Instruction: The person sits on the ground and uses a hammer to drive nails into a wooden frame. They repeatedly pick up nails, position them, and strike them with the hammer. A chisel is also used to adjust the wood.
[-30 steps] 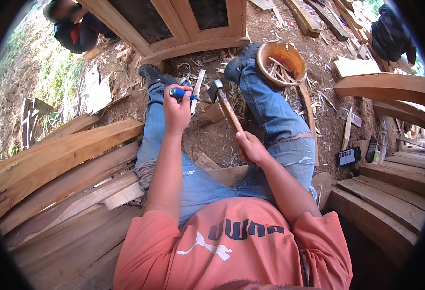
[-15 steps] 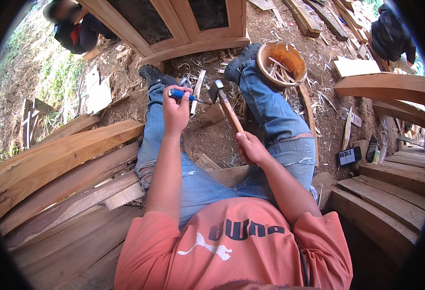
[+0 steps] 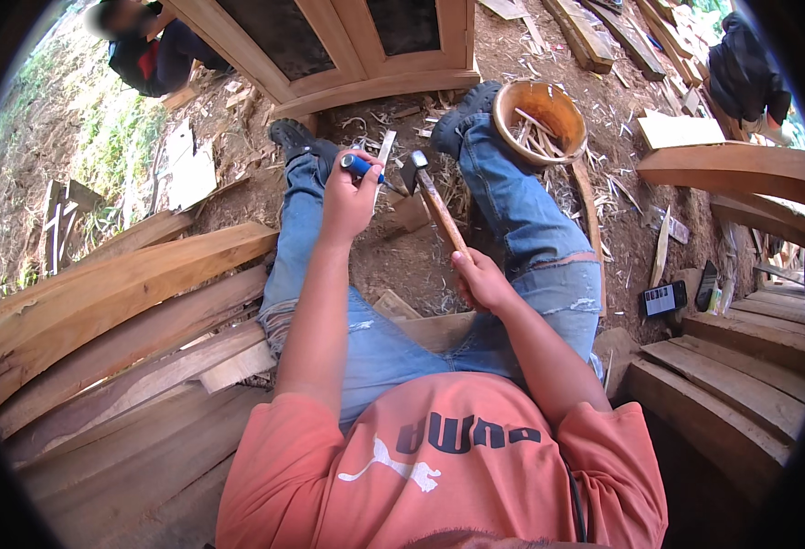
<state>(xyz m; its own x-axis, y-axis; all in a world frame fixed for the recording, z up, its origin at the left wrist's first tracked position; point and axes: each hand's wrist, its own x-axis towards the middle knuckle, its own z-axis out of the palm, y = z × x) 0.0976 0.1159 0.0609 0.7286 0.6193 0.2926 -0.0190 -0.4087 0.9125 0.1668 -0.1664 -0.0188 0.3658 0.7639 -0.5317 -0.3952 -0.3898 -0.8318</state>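
My left hand is closed around the blue handle of a chisel, whose handle end has a metal cap. Its thin blade slants down toward the hammer head and is partly hidden by my fingers. Lower and to the right, my right hand grips the wooden shaft of a hammer. The dark metal head of the hammer is raised over the ground between my legs, close by the chisel's blade. A small wooden block lies beneath the two tools.
A panelled wooden cabinet stands ahead of my feet. By my right foot is a bucket holding wood strips. Planks lie at my left, more boards and a phone at my right. Shavings litter the ground; two people are farther off.
My left hand has moved slightly up and right and turned the chisel, so its capped end faces more upward and less blade shows. My right hand holds the hammer nearly as before.
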